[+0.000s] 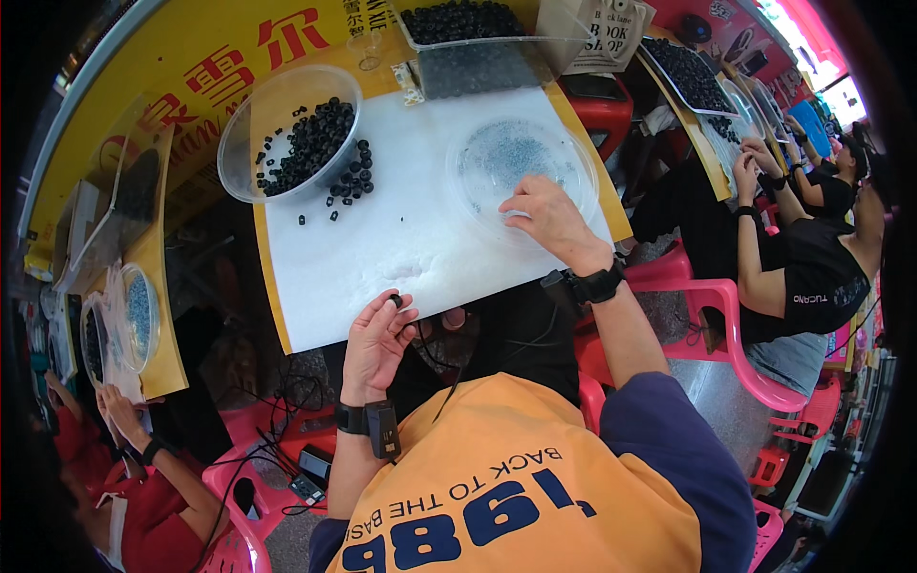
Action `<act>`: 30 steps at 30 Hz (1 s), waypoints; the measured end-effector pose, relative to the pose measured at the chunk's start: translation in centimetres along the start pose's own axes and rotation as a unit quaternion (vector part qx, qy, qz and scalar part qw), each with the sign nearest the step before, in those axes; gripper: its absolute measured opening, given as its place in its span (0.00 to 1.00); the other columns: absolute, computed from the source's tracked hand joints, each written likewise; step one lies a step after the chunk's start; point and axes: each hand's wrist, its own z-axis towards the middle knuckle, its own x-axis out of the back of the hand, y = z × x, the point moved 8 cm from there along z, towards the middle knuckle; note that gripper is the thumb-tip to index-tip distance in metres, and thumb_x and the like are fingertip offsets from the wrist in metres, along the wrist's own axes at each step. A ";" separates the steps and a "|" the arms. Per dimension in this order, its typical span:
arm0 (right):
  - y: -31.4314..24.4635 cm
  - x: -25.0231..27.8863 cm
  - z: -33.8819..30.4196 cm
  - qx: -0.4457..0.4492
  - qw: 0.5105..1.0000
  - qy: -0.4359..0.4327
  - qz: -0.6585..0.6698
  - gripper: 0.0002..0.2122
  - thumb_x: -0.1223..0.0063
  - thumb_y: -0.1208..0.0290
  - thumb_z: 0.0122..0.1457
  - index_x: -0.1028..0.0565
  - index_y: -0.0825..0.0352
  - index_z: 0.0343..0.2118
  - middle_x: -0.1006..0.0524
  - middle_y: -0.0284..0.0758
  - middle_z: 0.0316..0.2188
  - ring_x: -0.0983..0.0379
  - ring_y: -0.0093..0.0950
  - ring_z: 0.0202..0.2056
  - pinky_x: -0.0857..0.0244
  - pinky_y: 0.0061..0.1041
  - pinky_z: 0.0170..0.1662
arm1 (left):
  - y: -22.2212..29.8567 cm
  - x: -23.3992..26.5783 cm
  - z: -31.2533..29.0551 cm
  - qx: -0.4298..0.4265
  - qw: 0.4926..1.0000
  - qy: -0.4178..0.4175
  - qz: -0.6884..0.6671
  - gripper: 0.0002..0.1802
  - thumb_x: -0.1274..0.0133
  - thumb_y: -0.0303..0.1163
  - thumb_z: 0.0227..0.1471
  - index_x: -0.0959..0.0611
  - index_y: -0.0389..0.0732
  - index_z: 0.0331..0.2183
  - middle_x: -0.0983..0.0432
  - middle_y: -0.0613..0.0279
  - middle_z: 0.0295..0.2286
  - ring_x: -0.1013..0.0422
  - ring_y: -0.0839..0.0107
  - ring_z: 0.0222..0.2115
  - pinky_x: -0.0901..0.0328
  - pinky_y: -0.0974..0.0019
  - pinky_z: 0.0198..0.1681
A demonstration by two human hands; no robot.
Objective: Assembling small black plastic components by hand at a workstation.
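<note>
Close to the table's near edge, my left hand (375, 336) pinches a small black round piece (394, 300) between thumb and fingertips. Over the near side of a shallow clear round tub (468, 196) on the right, my right hand (552, 218) has its fingertips drawn together; whatever they hold is too small to make out. Many tiny bluish pieces (511, 153) lie in that tub. On the left stands a clear round bowl (234, 158), tilted, with a heap of black pieces (320, 134). Several more black pieces (351, 183) are spilled beside it on the white sheet (315, 277).
A clear bin of black pieces (463, 24) stands at the back, beside a paper bag (587, 38) and a small white packet (407, 84). Co-workers sit at tables to both sides, one on a pink chair (707, 296). Black cables (277, 430) hang at lower left.
</note>
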 end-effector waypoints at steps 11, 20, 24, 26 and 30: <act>-1.9 0.9 0.1 -0.080 0.986 0.031 0.145 0.04 0.42 0.77 0.47 0.25 0.68 0.25 0.26 0.36 0.25 0.32 0.30 0.27 0.36 0.25 0.32 | 0.7 -1.1 -0.2 -0.019 1.000 -0.006 -0.009 0.16 0.49 0.25 0.56 0.25 0.34 0.47 0.24 0.54 0.40 0.26 0.70 0.37 0.29 0.73 0.38; -12.5 -1.7 1.1 -0.087 0.930 -0.065 0.350 0.03 0.41 0.76 0.50 0.22 0.68 0.28 0.25 0.27 0.21 0.37 0.15 0.22 0.41 0.16 0.27 | 2.4 -3.7 -0.8 -0.038 0.998 -0.057 -0.015 0.16 0.50 0.22 0.56 0.25 0.31 0.47 0.24 0.53 0.39 0.25 0.71 0.37 0.28 0.74 0.42; -14.0 -2.7 1.6 -0.061 0.944 -0.085 0.311 0.05 0.41 0.74 0.50 0.22 0.68 0.29 0.24 0.31 0.22 0.35 0.18 0.22 0.39 0.18 0.27 | 2.9 -3.2 -1.2 -0.056 0.996 -0.064 0.020 0.16 0.49 0.21 0.54 0.23 0.32 0.46 0.23 0.56 0.37 0.25 0.72 0.36 0.29 0.73 0.41; -14.4 -3.1 1.7 -0.058 0.946 -0.102 0.303 0.05 0.41 0.74 0.49 0.22 0.68 0.30 0.23 0.32 0.23 0.35 0.19 0.21 0.39 0.18 0.27 | 3.0 -2.8 -1.3 -0.063 0.995 -0.066 0.027 0.16 0.48 0.21 0.54 0.23 0.32 0.46 0.23 0.57 0.36 0.25 0.73 0.36 0.29 0.73 0.41; -14.7 -4.2 1.6 -0.067 0.930 -0.169 0.320 0.05 0.40 0.73 0.49 0.23 0.68 0.27 0.26 0.30 0.21 0.34 0.18 0.22 0.39 0.18 0.28 | 2.9 -2.4 -1.7 -0.044 0.993 -0.092 0.067 0.16 0.48 0.22 0.54 0.23 0.31 0.46 0.22 0.55 0.36 0.25 0.71 0.37 0.30 0.70 0.42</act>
